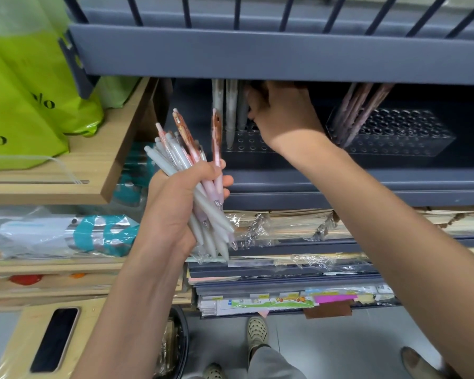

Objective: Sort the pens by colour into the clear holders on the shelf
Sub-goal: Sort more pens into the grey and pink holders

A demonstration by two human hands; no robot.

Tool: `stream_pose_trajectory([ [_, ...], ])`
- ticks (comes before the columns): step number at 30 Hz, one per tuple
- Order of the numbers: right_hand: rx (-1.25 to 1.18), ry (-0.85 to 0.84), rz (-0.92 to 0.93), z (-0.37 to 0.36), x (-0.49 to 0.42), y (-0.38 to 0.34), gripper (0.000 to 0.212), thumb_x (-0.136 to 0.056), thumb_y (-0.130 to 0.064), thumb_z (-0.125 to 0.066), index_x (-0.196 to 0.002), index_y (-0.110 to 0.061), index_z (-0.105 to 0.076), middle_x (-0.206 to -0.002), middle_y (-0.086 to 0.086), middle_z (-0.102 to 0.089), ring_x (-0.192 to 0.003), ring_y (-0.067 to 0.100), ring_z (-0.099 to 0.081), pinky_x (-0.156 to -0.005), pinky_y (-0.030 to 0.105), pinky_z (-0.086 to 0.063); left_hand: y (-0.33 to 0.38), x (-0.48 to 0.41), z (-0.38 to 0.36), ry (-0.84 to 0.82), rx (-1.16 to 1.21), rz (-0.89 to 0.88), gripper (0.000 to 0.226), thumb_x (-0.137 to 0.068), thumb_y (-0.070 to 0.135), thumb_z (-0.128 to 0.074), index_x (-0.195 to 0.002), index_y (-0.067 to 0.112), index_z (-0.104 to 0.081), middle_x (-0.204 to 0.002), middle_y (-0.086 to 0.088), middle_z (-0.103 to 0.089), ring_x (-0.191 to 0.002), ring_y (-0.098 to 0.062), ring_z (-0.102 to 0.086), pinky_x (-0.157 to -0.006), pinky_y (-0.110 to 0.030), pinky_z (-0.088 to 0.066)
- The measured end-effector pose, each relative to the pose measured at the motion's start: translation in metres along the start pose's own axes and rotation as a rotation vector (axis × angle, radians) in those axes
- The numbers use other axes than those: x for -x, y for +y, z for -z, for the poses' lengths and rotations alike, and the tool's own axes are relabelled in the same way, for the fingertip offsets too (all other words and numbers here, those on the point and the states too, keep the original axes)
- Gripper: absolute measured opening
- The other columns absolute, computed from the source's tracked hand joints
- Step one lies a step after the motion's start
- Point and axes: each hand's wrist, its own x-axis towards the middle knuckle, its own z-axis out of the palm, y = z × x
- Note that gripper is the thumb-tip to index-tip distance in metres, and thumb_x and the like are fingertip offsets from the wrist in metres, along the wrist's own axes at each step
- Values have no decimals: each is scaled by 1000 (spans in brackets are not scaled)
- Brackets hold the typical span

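Gripping a fanned bundle of pens (181, 149), the left hand (181, 203) has its fingers curled round the barrels about midway, in front of the grey shelf (312, 181) and below its opening. The pens are slim click pens. Several have plain pale grey-white barrels, others are soft pink, and two carry brown-and-orange patterned tops with pink push buttons. Their button ends point up and away; the tips stick out under the hand.

The right hand (282, 116) reaches into the shelf over the left clear holder (244, 144), a see-through block drilled with rows of round holes. Its knuckles are tucked under the shelf board above and its fingertips are lost in shadow, so I cannot tell whether it is grasping a pen or simply curled. Just beside its thumb, a few pale pens (230, 110) stand upright in the left end of that holder, and one patterned pink pen stands at its left edge.

Further right on the same shelf sits the right clear holder (400, 135), with a cluster of mauve pens (359, 113) leaning in its left end; most of its holes show bare.

Green bags (25, 105) lie on a wooden shelf to the left, wrapped paper stacks (285, 225) fill the lower tiers, and a dark phone (55, 340) lies at bottom left.
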Motion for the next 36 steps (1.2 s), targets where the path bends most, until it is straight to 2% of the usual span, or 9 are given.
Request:
stream_pose_trajectory([
  [9,21,-107,-11,5,-7,1,39,-104,-34,-37,-134,-10,-46,-133,12,-59,-124,31,-54,-106,41,-39,0,1,5,18,9,11,7,-85,3,-65,-86,0,-71,-74,-4,-76,-65,-12,-73,-56,-20,-55],
  [17,-9,-133,-25,6,-6,-1,37,-103,-32,-37,-132,-10,-47,-130,12,-60,-120,31,-55,-104,40,-42,0,4,6,12,-8,17,22,-86,3,-65,-104,-9,-69,-80,-9,-76,-62,-12,-72,-54,-19,-53],
  [19,38,-100,-39,8,-5,0,38,-103,-35,-39,-127,-11,-54,-126,11,-63,-117,30,-56,-100,33,-42,0,5,6,2,-7,20,25,-86,3,-66,-106,-10,-69,-81,-11,-76,-62,-13,-71,-54,-19,-53],
  [21,99,53,-50,13,0,4,36,-100,-37,-44,-117,-13,-65,-118,10,-68,-112,28,-59,-93,30,-41,0,6,5,-15,0,27,26,-86,3,-66,-108,-11,-68,-82,-12,-75,-61,-13,-71,-54,-19,-53],
  [23,-93,161,-45,18,10,6,25,-95,-36,-53,-97,-20,-72,-96,4,-74,-88,19,-66,-81,30,-46,-1,8,3,-32,7,23,27,-86,2,-66,-109,-11,-67,-83,-12,-76,-63,-14,-72,-54,-20,-54],
  [26,-447,-105,-68,17,27,7,26,-86,-43,-66,-73,-21,-69,-62,-8,-67,-44,0,-49,-48,18,-38,-3,8,0,-45,14,-12,24,-86,-2,-65,-108,-9,-64,-83,-9,-78,-68,-17,-74,-55,-22,-55],
  [28,-529,-300,-92,13,32,9,29,-81,-46,-72,-79,-17,-73,-61,-8,-65,-42,-1,-45,-43,14,-32,-5,9,-1,-61,7,-31,18,-85,-4,-64,-103,-4,-64,-83,-9,-78,-68,-19,-75,-55,-23,-56],
  [31,-634,-408,-132,11,35,14,26,-78,-43,-77,-83,-18,-74,-66,-9,-63,-45,-1,-43,-41,12,-31,-9,10,-2,-108,-11,-45,16,-84,-6,-63,-98,2,-65,-85,-12,-78,-72,-23,-76,-57,-26,-57],
  [36,-903,-282,-116,8,42,16,15,-94,-22,-62,-84,-12,-64,-75,7,-69,-51,15,-49,-44,26,-39,-11,8,-3,-107,22,-38,9,-84,-4,-62,-92,-1,-66,-82,-15,-77,-72,-25,-76,-56,-24,-56],
])
